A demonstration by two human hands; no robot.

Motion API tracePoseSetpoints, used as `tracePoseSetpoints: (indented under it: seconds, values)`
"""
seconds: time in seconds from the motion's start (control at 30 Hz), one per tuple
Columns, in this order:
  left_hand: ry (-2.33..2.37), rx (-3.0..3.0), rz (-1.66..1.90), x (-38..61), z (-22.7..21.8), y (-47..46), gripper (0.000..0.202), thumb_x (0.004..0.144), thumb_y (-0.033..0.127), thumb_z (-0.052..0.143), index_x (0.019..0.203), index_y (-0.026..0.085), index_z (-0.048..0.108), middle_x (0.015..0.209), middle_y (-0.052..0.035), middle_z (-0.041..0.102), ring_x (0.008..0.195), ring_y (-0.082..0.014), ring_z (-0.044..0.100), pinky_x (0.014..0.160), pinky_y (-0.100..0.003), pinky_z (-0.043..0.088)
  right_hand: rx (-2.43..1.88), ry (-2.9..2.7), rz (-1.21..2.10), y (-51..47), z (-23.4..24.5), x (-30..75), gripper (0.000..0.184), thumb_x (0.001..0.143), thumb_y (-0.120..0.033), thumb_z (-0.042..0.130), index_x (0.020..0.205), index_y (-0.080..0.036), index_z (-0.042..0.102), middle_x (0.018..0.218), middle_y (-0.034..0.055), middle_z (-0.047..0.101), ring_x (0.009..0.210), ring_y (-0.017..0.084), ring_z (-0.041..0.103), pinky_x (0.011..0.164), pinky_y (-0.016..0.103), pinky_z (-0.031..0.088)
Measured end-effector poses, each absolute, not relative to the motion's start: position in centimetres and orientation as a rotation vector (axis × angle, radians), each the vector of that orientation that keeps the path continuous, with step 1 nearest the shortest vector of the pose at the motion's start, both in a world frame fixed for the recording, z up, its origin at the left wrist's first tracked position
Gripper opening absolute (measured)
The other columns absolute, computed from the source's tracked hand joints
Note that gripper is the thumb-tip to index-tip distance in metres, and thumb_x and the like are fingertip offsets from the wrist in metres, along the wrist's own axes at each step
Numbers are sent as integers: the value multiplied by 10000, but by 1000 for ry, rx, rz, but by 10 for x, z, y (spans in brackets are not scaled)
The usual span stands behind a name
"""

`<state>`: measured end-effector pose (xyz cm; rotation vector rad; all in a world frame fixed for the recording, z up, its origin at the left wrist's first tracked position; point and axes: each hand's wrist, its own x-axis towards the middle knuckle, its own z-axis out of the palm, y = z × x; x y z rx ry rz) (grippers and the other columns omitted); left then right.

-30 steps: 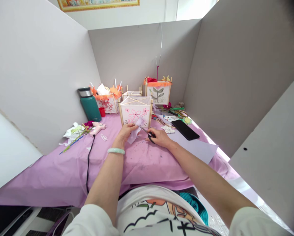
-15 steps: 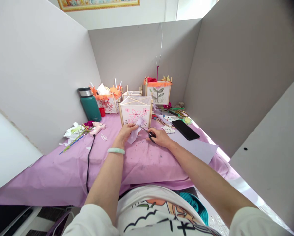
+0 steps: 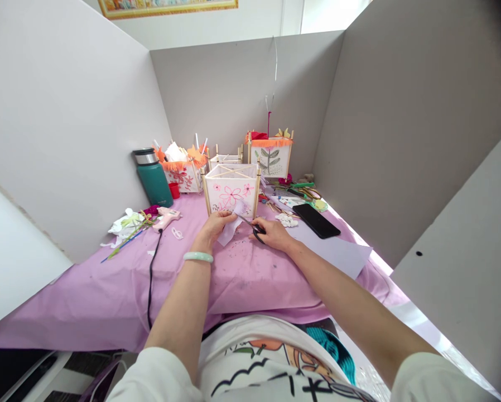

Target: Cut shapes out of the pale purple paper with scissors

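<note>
My left hand point(image 3: 213, 225), with a pale green bangle on its wrist, pinches a small piece of pale lilac paper point(image 3: 229, 229) just in front of a square paper lantern point(image 3: 232, 190) painted with pink flowers. My right hand point(image 3: 272, 234) grips black-handled scissors point(image 3: 253, 226), whose blades reach into the paper's edge. Both hands hover low over the purple tablecloth point(image 3: 108, 290).
A green thermos point(image 3: 153, 177) stands at the left. Near it lie a pink glue gun point(image 3: 167, 216) with a black cord and some white scraps. More lanterns point(image 3: 271, 153) stand at the back. A black phone point(image 3: 316, 220) and a lilac sheet point(image 3: 338, 251) lie to the right. Grey partition walls enclose the desk.
Almost nothing differs; both hands stay in place with the paper and the scissors, shifting only slightly.
</note>
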<state>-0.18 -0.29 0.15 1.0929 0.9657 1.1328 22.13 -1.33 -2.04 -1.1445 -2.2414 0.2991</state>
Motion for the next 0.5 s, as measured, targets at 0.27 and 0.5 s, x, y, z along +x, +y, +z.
tracePoseSetpoints:
  seconds: [0.27,0.5]
  values:
    - [975,1126,1124,-3,1,-2,181,706,219,830,789,89,735,668,-90,703,541,-173,655,570,-280,536,-1146,-2238,283,-12,-22,222,373,816,-373,771,1145,-225,677,837,5,737,704,151,635,655,234,389]
    - [961,1105,1133,-3,-1,-1,135,721,189,800,790,95,732,671,-88,703,553,-172,653,582,-284,548,-1161,-2243,285,-12,-21,221,376,815,-371,780,1141,-218,674,846,11,738,717,154,636,666,237,386]
